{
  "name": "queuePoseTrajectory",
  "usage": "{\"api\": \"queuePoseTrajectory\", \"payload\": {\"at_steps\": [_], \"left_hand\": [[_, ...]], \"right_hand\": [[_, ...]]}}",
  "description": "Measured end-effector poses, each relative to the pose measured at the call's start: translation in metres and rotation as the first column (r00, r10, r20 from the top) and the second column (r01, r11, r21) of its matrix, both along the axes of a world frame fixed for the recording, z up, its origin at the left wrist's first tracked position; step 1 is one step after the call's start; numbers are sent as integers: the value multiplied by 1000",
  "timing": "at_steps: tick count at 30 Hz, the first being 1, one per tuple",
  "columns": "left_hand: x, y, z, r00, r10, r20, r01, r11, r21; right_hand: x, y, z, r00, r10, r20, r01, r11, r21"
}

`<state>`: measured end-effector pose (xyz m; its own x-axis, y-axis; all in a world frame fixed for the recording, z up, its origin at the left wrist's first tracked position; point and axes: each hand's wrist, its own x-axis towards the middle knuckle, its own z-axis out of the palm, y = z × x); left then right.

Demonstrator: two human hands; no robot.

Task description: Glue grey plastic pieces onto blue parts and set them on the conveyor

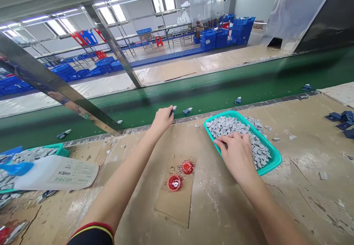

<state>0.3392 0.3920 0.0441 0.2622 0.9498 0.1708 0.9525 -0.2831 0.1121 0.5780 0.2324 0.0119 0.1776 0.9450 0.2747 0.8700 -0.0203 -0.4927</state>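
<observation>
- Forearms (128,176) span the surface (221,215).
- My left grip (172,114) pinches a blue piece (173,110) at the belt's (193,93) edge.
- My right grip (227,147) is over gray chips (225,125) in a basket (277,158); closed or not, I can't tell.

- basket (275,161)'s sitting right of centre, pieces (225,125) lying in it, right hand (239,152) hanging over those
- two cups (174,190) are sitting on a cardboard piece (174,208), lower centre, left of that basket
- bottle (55,171)'s lying lower left, in front of another basket (65,151)
- belt (210,84)'s running across behind everything, loose parts (186,111) lying along it
- left hand (163,120)'s hovering mid-frame by the belt's near edge
- crates (208,40) are sitting upper right, beyond the belt
</observation>
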Motion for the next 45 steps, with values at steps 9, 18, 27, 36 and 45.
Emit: {"api": "queuePoseTrajectory", "payload": {"at_steps": [9,18,27,36,45], "left_hand": [[12,32,-35,997,71,35,-72,997,22],[30,29,-43,974,46,221,-30,997,-73],[5,-79,-1,698,-24,716,114,990,-78],[-30,-200,20,91,312,946,-92,948,-304],[-11,-247,-4,-242,400,884,-136,888,-439]], "right_hand": [[3,-7,2,994,48,-98,-36,993,113],[-46,-33,17,479,72,-875,-381,915,-133],[-62,-31,-13,423,-6,-906,-461,860,-220],[-61,-32,-17,499,14,-867,-418,880,-226],[-58,-31,-15,512,21,-859,-432,870,-236]]}}
